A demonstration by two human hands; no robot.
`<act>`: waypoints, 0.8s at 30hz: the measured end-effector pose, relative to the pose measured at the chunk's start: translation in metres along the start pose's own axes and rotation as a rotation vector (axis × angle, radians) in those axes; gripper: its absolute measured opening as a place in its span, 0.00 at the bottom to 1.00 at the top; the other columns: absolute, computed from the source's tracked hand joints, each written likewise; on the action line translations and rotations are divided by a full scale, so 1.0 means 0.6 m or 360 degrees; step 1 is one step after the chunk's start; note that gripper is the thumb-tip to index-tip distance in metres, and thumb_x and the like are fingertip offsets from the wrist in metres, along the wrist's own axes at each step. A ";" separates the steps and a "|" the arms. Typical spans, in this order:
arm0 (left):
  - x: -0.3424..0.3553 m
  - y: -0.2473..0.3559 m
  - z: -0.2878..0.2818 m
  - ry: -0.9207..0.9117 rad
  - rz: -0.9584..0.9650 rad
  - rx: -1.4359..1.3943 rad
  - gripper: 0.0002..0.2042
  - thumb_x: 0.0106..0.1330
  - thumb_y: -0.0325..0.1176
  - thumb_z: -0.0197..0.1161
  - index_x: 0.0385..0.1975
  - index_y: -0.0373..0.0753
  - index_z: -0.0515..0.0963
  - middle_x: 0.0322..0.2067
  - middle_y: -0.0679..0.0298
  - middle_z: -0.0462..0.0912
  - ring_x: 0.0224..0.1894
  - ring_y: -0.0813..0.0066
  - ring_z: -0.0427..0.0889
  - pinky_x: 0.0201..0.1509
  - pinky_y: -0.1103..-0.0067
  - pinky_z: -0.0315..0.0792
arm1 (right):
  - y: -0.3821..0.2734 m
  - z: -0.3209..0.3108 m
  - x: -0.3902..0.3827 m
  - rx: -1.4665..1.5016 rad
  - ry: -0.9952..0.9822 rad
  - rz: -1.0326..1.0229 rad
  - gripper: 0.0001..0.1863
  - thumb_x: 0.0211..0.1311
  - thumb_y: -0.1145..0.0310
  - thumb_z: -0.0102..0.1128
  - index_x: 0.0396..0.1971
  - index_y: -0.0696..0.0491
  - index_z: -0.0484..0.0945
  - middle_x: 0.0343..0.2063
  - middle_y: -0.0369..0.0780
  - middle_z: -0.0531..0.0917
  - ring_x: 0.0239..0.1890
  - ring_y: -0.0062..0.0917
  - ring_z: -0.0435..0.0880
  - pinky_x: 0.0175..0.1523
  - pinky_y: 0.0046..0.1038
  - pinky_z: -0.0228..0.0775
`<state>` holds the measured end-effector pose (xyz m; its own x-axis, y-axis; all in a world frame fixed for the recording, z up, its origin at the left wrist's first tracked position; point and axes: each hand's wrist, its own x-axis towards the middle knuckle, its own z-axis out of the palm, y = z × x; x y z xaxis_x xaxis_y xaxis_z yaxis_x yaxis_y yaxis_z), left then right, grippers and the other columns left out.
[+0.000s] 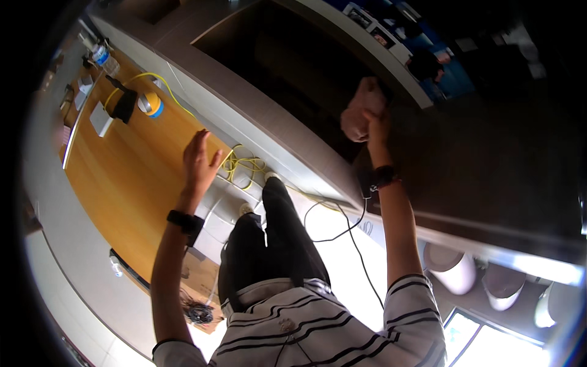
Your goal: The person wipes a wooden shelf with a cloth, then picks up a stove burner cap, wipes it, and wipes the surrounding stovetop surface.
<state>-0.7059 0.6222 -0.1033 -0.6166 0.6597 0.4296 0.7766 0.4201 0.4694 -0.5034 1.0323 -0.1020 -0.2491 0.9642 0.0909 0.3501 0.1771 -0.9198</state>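
My right hand (376, 129) grips a crumpled pale pink cloth (362, 110) against the dark inner surface of a grey wood-grain unit (226, 61); some of the fingers are hidden by the cloth. My left hand (200, 162) is raised with fingers apart and nothing held, over the right edge of a wooden desk (128, 189), near a coiled yellow cable (241, 165). A black band is on each wrist.
On the desk are a plastic bottle (105, 60), a yellow-and-blue round object (151, 105), a black object (125, 105) and a white box (101, 119). Black cables loop by my legs. A cardboard box (202, 275) and several white cylinders (452, 269) are also visible.
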 end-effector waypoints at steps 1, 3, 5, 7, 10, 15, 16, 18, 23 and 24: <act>0.009 -0.005 0.004 0.0066 0.0017 0.0086 0.21 0.54 0.32 0.62 0.47 0.34 0.66 0.46 0.52 0.72 0.49 0.53 0.71 0.53 0.66 0.64 | 0.020 -0.002 0.049 -0.0078 0.0130 -0.0032 0.35 0.41 0.68 0.67 0.53 0.61 0.66 0.46 0.46 0.74 0.46 0.33 0.74 0.51 0.28 0.64; 0.031 -0.010 0.026 0.0071 0.0030 0.0123 0.20 0.56 0.33 0.60 0.47 0.35 0.67 0.47 0.53 0.72 0.50 0.54 0.71 0.54 0.65 0.64 | 0.042 -0.029 0.141 -0.0590 0.0229 -0.0287 0.34 0.41 0.67 0.67 0.51 0.59 0.67 0.47 0.47 0.74 0.47 0.33 0.73 0.52 0.30 0.65; 0.066 -0.013 0.059 0.0081 0.0002 0.0090 0.18 0.57 0.33 0.59 0.46 0.36 0.67 0.47 0.54 0.72 0.50 0.54 0.70 0.54 0.65 0.64 | 0.060 -0.063 0.229 -0.0271 -0.0012 -0.0215 0.35 0.48 0.60 0.60 0.55 0.62 0.63 0.53 0.50 0.69 0.56 0.36 0.67 0.60 0.32 0.57; 0.116 0.001 0.098 0.0125 -0.0079 0.0003 0.17 0.57 0.34 0.59 0.45 0.37 0.68 0.47 0.55 0.72 0.50 0.55 0.71 0.54 0.65 0.63 | 0.034 -0.079 0.257 0.0115 -0.0295 -0.0107 0.30 0.55 0.61 0.53 0.56 0.63 0.61 0.55 0.51 0.67 0.58 0.36 0.66 0.62 0.34 0.55; 0.196 0.030 0.194 0.0367 -0.0220 0.0012 0.17 0.57 0.38 0.60 0.45 0.41 0.69 0.48 0.57 0.73 0.53 0.58 0.70 0.58 0.61 0.60 | 0.056 -0.177 0.318 -0.0848 -0.0410 -0.0377 0.23 0.58 0.64 0.50 0.50 0.62 0.64 0.53 0.49 0.69 0.55 0.34 0.69 0.59 0.35 0.60; 0.213 0.032 0.258 0.0711 -0.0730 0.0411 0.29 0.52 0.53 0.63 0.48 0.39 0.68 0.53 0.58 0.68 0.58 0.61 0.65 0.60 0.58 0.55 | 0.051 -0.195 0.350 -0.2210 0.0127 -0.0856 0.23 0.52 0.58 0.60 0.45 0.53 0.67 0.50 0.48 0.70 0.50 0.42 0.72 0.49 0.39 0.69; 0.217 0.033 0.264 0.0810 -0.0753 0.0470 0.31 0.51 0.55 0.63 0.48 0.38 0.68 0.52 0.57 0.68 0.57 0.61 0.65 0.59 0.59 0.56 | 0.076 -0.211 0.387 -0.2428 0.0121 -0.1123 0.24 0.52 0.59 0.61 0.47 0.52 0.65 0.52 0.48 0.67 0.52 0.45 0.71 0.47 0.42 0.71; 0.211 0.030 0.262 0.0752 -0.0845 0.0520 0.40 0.45 0.60 0.66 0.51 0.35 0.63 0.54 0.49 0.63 0.59 0.54 0.61 0.59 0.59 0.56 | 0.057 -0.163 0.392 -0.2596 0.0048 -0.0800 0.23 0.52 0.62 0.60 0.47 0.49 0.64 0.51 0.47 0.68 0.51 0.46 0.71 0.49 0.43 0.69; 0.215 0.018 0.287 0.0511 -0.1302 0.0388 0.54 0.37 0.64 0.69 0.55 0.28 0.50 0.53 0.46 0.57 0.57 0.49 0.58 0.57 0.58 0.60 | 0.125 -0.170 0.428 -0.2521 0.0050 -0.0706 0.28 0.45 0.68 0.63 0.49 0.47 0.62 0.48 0.46 0.69 0.51 0.45 0.69 0.52 0.47 0.65; 0.216 0.017 0.291 0.0527 -0.1337 0.0294 0.55 0.36 0.64 0.69 0.55 0.27 0.50 0.53 0.46 0.55 0.57 0.50 0.56 0.57 0.60 0.61 | 0.139 -0.176 0.428 -0.2410 0.0053 -0.0704 0.30 0.43 0.68 0.63 0.49 0.47 0.62 0.49 0.46 0.69 0.52 0.44 0.68 0.53 0.47 0.64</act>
<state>-0.7551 0.8209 -0.1774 -0.9706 -0.1068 0.2155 0.0480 0.7920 0.6086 -0.4426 1.3154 -0.1149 -0.5602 0.7849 0.2648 0.8048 0.4401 0.3981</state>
